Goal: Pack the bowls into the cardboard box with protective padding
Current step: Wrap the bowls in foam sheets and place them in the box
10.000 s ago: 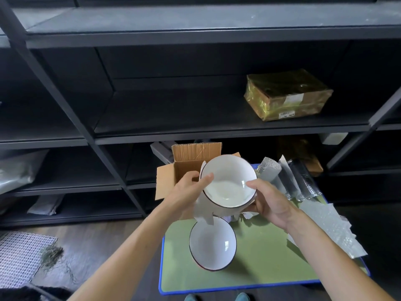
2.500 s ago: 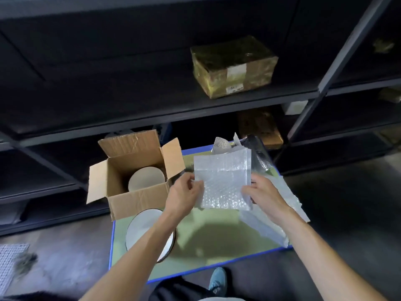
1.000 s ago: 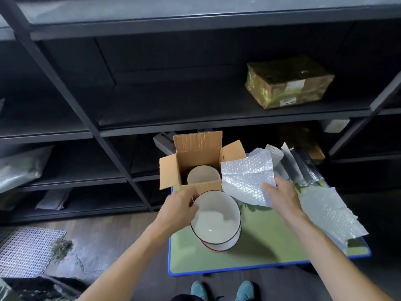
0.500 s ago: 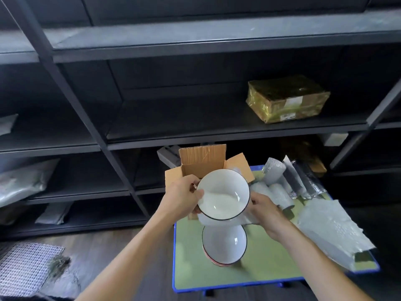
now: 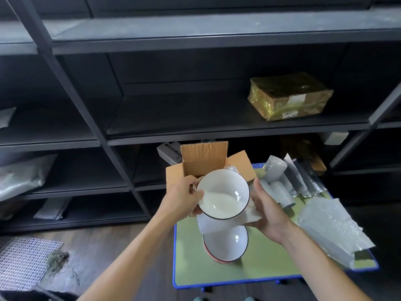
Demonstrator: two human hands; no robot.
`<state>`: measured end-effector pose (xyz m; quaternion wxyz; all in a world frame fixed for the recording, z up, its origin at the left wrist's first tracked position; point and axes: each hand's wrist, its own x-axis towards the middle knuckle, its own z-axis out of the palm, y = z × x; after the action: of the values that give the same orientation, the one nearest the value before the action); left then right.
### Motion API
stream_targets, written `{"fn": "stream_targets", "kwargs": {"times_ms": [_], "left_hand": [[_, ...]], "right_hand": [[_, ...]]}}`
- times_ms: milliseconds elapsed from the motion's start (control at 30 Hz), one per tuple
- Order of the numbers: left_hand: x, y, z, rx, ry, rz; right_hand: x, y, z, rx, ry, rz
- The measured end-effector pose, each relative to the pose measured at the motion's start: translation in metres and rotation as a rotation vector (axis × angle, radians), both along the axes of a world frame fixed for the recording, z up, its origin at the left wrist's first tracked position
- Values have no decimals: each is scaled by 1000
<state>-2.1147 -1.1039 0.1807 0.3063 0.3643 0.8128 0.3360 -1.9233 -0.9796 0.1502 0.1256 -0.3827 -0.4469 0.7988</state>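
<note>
A second ago the top bowl still sat on the stack and the bubble wrap was out to the right; now I have lifted the bowl point(image 5: 223, 194) up in front of me with the bubble-wrap sheet point(image 5: 213, 224) tucked beneath it.

My left hand point(image 5: 181, 197) is curled round the bowl's left rim, thumb on the edge. My right hand point(image 5: 268, 210) cups the right side from below, pressing the wrap against the bowl. The bowl hangs in the air just before the cardboard box point(image 5: 204, 161), above the table point(image 5: 217, 272).

Risks, as I judge them: the wrap is only half round the bowl, so it could slide off as I turn it. The glaze looks slick, and a loosened hold would drop it straight onto the stack of bowls point(image 5: 225, 244) below and chip both.

Count, near to far: one bowl in hand; on the table a stack showing at least two rims, though I cannot be sure of more. One sheet under the bowl, a loose pile of padding sheets point(image 5: 332, 229) to the right, several rolled pieces point(image 5: 280, 185) behind it. One open box, its inside hidden by the bowl. One gold-wrapped parcel point(image 5: 289, 96) on the shelf point(image 5: 195, 124).
</note>
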Motion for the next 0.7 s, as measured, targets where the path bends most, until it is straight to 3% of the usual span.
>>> {"fn": "stream_targets", "kwargs": {"times_ms": [167,433,500,600,700], "left_hand": [[-1,-1,-1,6,-14,-2],[-2,-5,-15,-71,-153,90],[-3,-4,-18,-102,-276,108],[-4,-3,-23,20,-573,158],[0,-3,-21,129,-644,123]], "right_hand": [[-1,-1,2,122,1,111],[-1,-1,6,168,39,45],[-1,-1,7,166,49,37],[-3,-3,8,150,62,22],[-6,-4,10,139,53,30]]}}
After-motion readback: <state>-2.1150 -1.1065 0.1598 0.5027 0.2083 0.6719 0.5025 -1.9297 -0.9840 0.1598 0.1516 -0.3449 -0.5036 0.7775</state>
